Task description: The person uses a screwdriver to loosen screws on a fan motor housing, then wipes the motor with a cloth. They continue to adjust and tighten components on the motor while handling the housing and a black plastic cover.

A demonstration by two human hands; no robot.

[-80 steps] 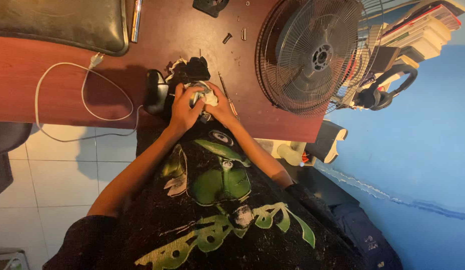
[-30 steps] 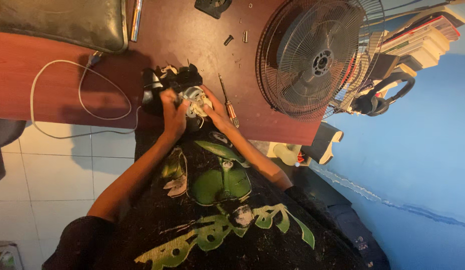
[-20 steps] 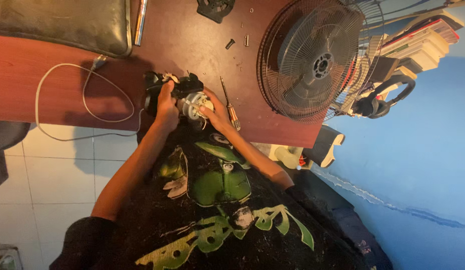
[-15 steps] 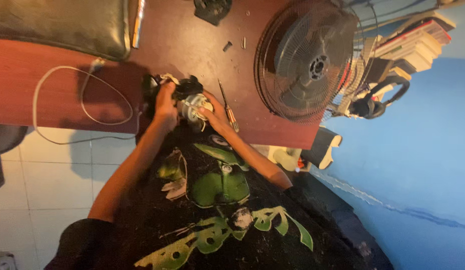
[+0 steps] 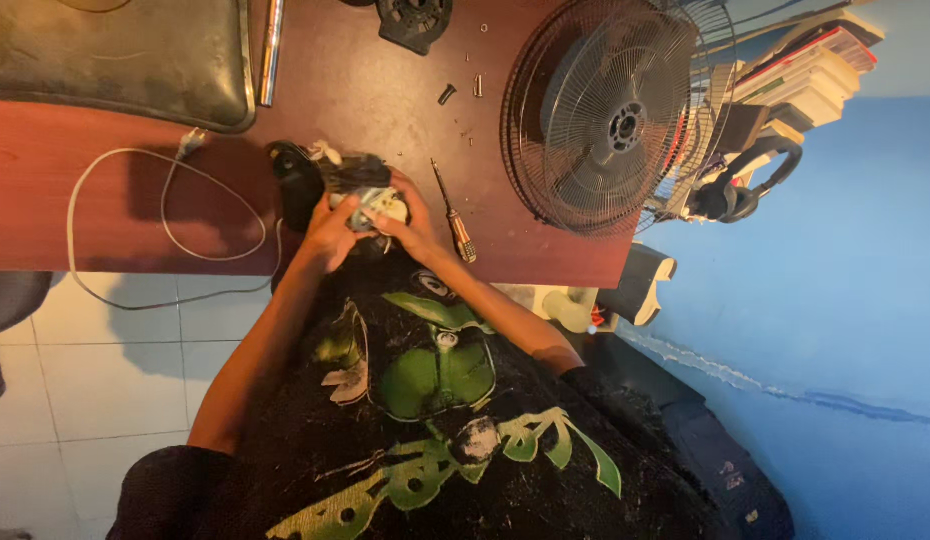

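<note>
Both of my hands are closed around a small fan motor unit [image 5: 370,200], a black housing with a pale metal part and loose wires, at the near edge of the red-brown desk [image 5: 105,200]. My left hand [image 5: 330,232] grips its left side. My right hand [image 5: 415,222] holds its right side with the fingers wrapped over the top. A screwdriver [image 5: 453,215] with an amber handle lies on the desk just right of my right hand.
A round wire fan guard [image 5: 610,115] lies flat at the right. A white cable [image 5: 165,230] loops off the desk's left edge. A dark pad [image 5: 115,55], a metal rod [image 5: 271,50], a black fan part [image 5: 415,20], small screws [image 5: 463,90], headphones [image 5: 745,185] and stacked books [image 5: 795,70] surround them.
My hands keep working the motor unit at the same spot; my left hand shifted from its top to its left side. The view has drifted slightly.
</note>
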